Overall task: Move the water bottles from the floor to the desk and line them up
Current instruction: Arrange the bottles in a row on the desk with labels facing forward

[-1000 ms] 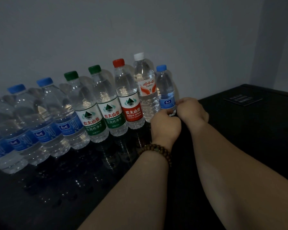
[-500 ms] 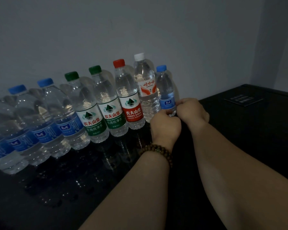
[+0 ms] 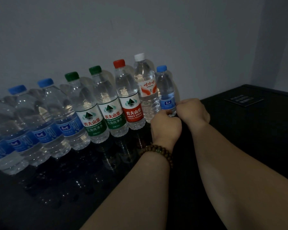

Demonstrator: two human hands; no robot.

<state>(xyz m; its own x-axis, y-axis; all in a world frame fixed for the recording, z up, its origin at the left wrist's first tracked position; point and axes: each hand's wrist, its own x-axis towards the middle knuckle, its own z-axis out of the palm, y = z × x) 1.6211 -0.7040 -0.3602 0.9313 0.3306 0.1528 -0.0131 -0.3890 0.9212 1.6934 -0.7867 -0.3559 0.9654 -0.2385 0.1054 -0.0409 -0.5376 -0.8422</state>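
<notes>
Several water bottles stand upright in a row along the wall on the black desk (image 3: 239,138). From the right: a small blue-capped bottle (image 3: 165,90), a white-capped bottle (image 3: 145,90), a red-capped bottle (image 3: 130,103), two green-capped bottles (image 3: 109,113) (image 3: 88,120), then larger blue-capped bottles (image 3: 60,123) running off the left edge. My left hand (image 3: 165,127), with a bead bracelet on its wrist, and my right hand (image 3: 195,111) are both closed around the base of the small blue-capped bottle, one on each side. The bottle's foot is hidden behind my fingers.
A grey wall rises right behind the row. A dark card with pale print (image 3: 243,99) lies at the desk's far right. The glossy desk top mirrors the bottles in front of the row.
</notes>
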